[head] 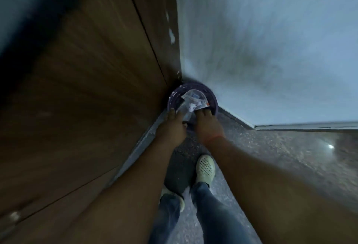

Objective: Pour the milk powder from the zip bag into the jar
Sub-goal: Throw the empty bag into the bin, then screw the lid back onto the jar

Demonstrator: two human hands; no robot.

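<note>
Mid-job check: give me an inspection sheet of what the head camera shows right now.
Surface: dark speckled floor, no table in view.
Job's things: clear zip bag held over a round purple bin in the corner; whether it holds powder cannot be told; no jar seen.
Clutter: nothing seen.
Grippers: left hand and right hand both at the bag; exact grip is blurred.
Cables: nothing seen.
Surroundings: brown wooden panel on the left, pale wall on the right, pale shoe and jeans below.

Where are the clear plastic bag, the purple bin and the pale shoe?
clear plastic bag (190, 101): head view, on its crumpled middle.
purple bin (213, 96): head view, on its right rim.
pale shoe (205, 168): head view, on its perforated top.
</note>
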